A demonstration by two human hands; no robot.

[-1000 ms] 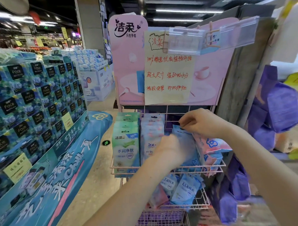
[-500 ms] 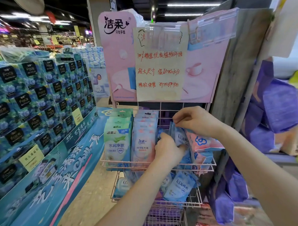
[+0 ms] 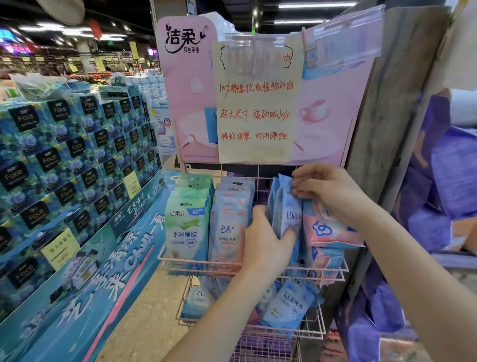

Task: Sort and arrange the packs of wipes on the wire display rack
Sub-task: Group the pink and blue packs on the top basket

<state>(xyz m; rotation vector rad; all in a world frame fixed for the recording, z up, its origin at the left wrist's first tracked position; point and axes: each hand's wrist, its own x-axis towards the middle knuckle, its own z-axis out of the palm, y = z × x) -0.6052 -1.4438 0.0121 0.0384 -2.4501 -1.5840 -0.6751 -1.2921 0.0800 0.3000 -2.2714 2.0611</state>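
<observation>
**Hands on the blue packs, upper basket**

Your left hand [image 3: 267, 242] is closed around the lower part of the upright light-blue soft wipe packs [image 3: 286, 210]. Your right hand [image 3: 330, 189] pinches their top edge. The packs stand in the upper basket of the pink wire display rack [image 3: 252, 273], between the pink-and-blue packs [image 3: 230, 224] and a tilted pink pack [image 3: 329, 228]. Stacked blue tissue boxes [image 3: 69, 157] fill the shop aisle to the left.

- Wire display rack [image 3: 252, 266]: pale pink wire.
- Green packs [image 3: 186, 227]: mint green and white, with a blue corner tag.
- Middle packs [image 3: 228, 224]: light blue blending into pink.
- Blue packs [image 3: 286, 210]: sky blue.
- Pink pack [image 3: 329, 231]: salmon pink with a blue flower outline.
- Handwritten sign [image 3: 255, 107]: cream paper with red writing.
- Stacked boxes [image 3: 69, 151]: blue floral print with black labels.
</observation>
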